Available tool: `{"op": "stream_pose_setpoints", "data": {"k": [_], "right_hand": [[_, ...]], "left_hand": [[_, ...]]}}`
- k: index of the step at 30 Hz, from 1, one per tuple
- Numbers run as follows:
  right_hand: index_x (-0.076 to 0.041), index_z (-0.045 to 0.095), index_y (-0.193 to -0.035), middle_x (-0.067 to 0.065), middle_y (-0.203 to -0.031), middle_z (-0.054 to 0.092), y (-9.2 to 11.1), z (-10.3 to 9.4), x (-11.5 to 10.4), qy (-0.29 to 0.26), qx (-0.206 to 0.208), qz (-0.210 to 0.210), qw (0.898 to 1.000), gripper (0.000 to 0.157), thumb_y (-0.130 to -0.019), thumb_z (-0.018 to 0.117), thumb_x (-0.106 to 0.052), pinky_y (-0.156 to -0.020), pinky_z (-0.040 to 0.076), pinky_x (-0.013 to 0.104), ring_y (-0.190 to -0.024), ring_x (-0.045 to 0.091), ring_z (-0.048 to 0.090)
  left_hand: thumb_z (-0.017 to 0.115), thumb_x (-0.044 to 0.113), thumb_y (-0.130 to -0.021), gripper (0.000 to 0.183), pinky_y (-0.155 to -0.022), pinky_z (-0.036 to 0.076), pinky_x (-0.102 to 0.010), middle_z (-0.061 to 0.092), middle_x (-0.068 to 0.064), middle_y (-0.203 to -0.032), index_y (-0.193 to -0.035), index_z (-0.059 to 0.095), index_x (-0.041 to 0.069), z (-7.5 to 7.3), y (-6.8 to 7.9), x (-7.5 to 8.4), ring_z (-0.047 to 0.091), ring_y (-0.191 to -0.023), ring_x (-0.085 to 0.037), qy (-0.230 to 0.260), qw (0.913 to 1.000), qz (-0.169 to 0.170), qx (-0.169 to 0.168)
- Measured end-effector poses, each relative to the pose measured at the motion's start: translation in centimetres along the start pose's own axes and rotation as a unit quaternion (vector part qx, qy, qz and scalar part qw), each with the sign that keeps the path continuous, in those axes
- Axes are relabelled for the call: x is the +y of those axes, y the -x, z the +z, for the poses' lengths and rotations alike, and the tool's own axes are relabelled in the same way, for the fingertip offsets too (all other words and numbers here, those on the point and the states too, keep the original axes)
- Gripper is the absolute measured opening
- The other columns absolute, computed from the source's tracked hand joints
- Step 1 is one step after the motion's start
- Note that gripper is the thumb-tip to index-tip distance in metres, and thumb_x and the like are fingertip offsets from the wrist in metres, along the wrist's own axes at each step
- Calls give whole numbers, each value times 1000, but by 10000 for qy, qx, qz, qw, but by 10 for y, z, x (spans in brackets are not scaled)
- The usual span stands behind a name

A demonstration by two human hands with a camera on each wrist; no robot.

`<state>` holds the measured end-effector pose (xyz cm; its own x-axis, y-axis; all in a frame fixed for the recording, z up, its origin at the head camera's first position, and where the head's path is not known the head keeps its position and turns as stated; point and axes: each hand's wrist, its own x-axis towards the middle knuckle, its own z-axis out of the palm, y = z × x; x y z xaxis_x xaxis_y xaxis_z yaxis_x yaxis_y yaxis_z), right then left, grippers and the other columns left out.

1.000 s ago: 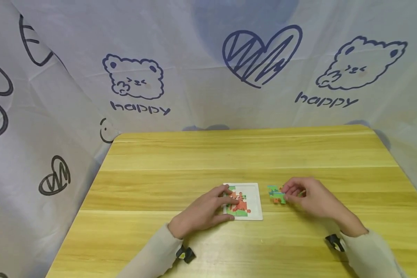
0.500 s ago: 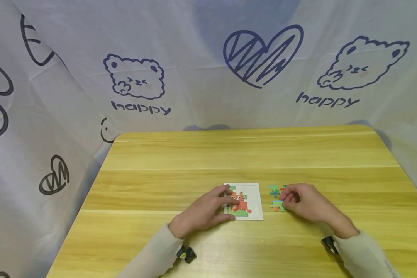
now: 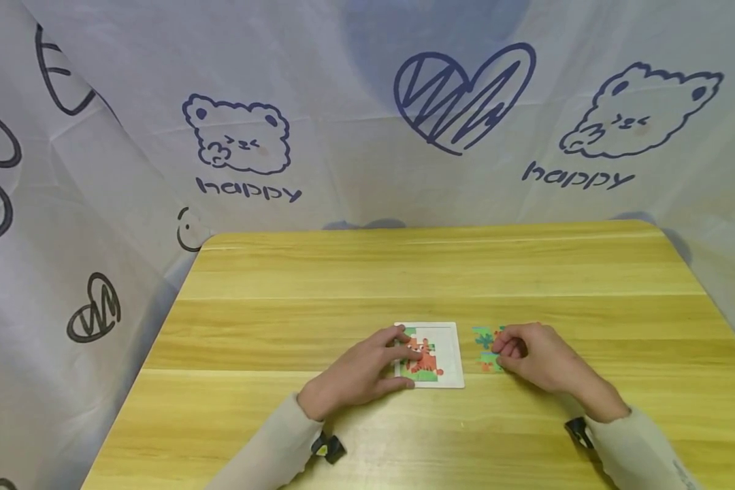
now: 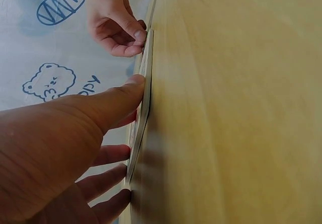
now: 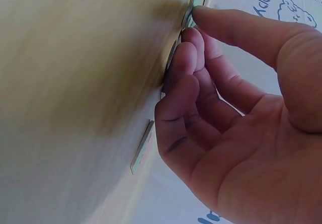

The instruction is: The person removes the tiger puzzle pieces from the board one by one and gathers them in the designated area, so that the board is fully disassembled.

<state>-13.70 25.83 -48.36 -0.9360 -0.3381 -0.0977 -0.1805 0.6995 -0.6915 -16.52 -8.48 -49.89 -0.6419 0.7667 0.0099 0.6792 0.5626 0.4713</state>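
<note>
A white square puzzle tray (image 3: 450, 347) lies on the wooden table, its left part filled with an orange-and-green picture (image 3: 425, 367). My left hand (image 3: 358, 373) rests on it with spread fingers, the thumb at the near edge in the left wrist view. To the tray's right, my right hand (image 3: 548, 361) pinches a green-and-orange puzzle piece (image 3: 488, 365) at table level, its fingers curled. Just beyond that piece lies a green-and-blue puzzle piece (image 3: 482, 337). Another orange-and-green piece (image 3: 499, 331) is partly hidden behind the right fingers.
The wooden table (image 3: 318, 286) extends around the tray and loose pieces. A white cloth (image 3: 355, 170) printed with hearts and bears hangs behind its far edge and on the left. Each wrist wears a small black device (image 3: 329, 448).
The right hand has lowered a piece from over the other loose pieces to the table, nearer the body, and turned it slightly. The left hand stays on the tray.
</note>
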Motion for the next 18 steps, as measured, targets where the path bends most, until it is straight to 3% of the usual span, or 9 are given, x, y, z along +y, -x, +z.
{"op": "stream_pose_setpoints", "data": {"k": [8, 18], "right_hand": [[-9, 77, -104, -4, -91, 72, -3, 1, -11, -54, 281, -15, 9996, 10, -98, 83, -14, -69, 54, 21, -81, 5, 61], [-8, 78, -107, -5, -90, 72, -19, 14, -40, -76, 179, -381, 9991, 11, -98, 82, -13, -71, 55, 22, -81, 5, 61]], "left_hand": [[81, 35, -100, 36, -129, 45, -48, 64, -10, -147, -129, 75, 15, 0, -1, 0, 49, -156, -38, 122, 9999, 46, 92], [81, 36, -100, 36, -128, 45, -49, 62, -11, -152, -129, 75, 16, 1, 1, 0, 50, -155, -37, 85, 9999, -6, 90]]}}
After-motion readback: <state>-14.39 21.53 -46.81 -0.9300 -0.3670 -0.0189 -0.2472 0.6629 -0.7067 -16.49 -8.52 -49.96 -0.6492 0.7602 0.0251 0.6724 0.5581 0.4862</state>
